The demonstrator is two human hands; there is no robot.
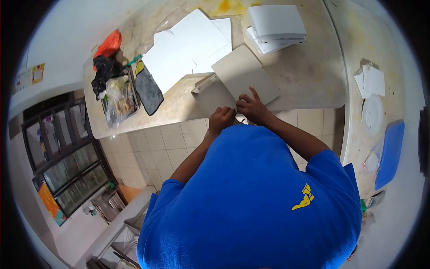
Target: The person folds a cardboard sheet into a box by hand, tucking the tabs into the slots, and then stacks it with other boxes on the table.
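Observation:
A partly folded pale cardboard box (245,75) lies at the table's near edge, its broad lid panel leaning away to the right. My left hand (221,119) has curled fingers closed on the near edge of the box. Beside it, my right hand (253,108) pinches the same edge near the corner, with one finger raised. A small dark spot shows between the fingertips, too small to name. Beyond the box lie flat white cardboard sheets (183,47). A stack of folded white boxes (277,22) stands at the far right of them.
On the table's left lie a grey and yellow pouch (148,89), a red bag (109,44), a black plastic bag (107,74) and a clear bag (118,98). A side counter at right holds a white round lid (372,114) and a blue board (389,154).

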